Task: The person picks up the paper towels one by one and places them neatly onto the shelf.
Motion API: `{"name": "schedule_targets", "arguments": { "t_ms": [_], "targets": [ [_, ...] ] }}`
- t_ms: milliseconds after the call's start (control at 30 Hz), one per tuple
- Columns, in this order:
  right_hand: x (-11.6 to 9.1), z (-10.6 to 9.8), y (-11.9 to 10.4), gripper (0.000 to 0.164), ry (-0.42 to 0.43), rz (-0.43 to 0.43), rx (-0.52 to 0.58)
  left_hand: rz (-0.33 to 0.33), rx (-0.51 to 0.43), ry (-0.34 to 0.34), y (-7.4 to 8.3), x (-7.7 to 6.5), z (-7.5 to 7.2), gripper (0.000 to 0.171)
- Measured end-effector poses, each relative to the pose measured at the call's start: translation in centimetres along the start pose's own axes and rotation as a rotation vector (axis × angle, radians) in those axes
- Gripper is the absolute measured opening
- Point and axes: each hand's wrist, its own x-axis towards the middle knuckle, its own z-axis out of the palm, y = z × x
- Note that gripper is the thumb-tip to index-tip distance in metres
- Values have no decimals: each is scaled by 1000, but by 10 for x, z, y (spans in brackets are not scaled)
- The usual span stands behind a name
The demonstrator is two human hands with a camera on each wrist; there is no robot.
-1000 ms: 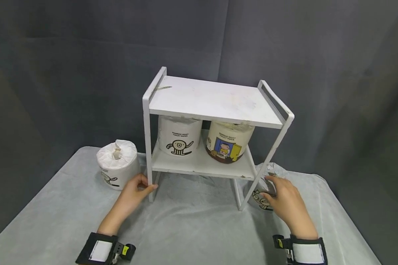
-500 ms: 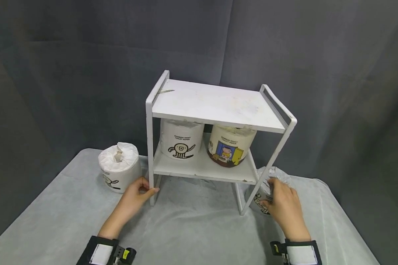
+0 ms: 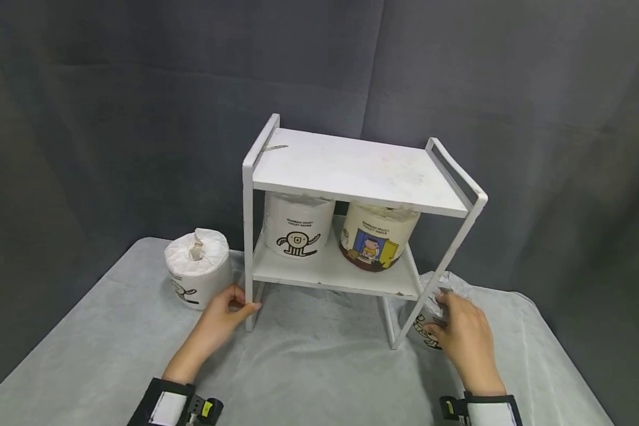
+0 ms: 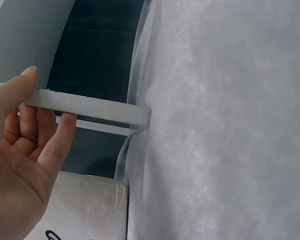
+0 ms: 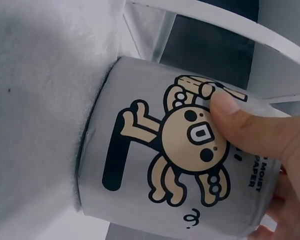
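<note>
At the left, my left hand (image 3: 218, 319) pinches the front leg (image 3: 248, 254) of a white two-tier shelf rack (image 3: 359, 171) between thumb and fingers, low down. The left wrist view shows the thumb on one side of the leg (image 4: 90, 106) and curled fingers on the other. At the right, my right hand (image 3: 467, 340) grips a wrapped toilet paper roll (image 3: 425, 336) standing on the cloth beside the rack. In the right wrist view, the thumb lies on the roll's printed face (image 5: 190, 142), fingers round its far side. The rack's right leg partly hides this roll in the head view.
A white toilet paper roll (image 3: 298, 228) and a cream one (image 3: 378, 236) stand on the rack's lower tier. Another roll (image 3: 199, 281) is on the cloth left of the rack. Grey cloth (image 3: 319, 367) covers the table; a dark curtain (image 3: 165, 118) hangs behind.
The head view has shifted a little, so the whole scene sits lower and further right. Both hands stay at the same places, on the rack's leg and on the right toilet paper roll.
</note>
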Motion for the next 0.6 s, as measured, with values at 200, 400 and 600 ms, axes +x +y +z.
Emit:
{"name": "schedule_targets", "arguments": {
  "t_ms": [200,400,600],
  "targets": [
    [-1,-4,3,64,-8,24,0,-1,12,3,-1,0,2,20],
    [-1,-5,7,64,-9,17,-2,-3,17,2,-2,0,3,19],
    [-2,-3,10,65,-12,-77,-60,-23,18,-6,-1,0,3,18]
  ]
}}
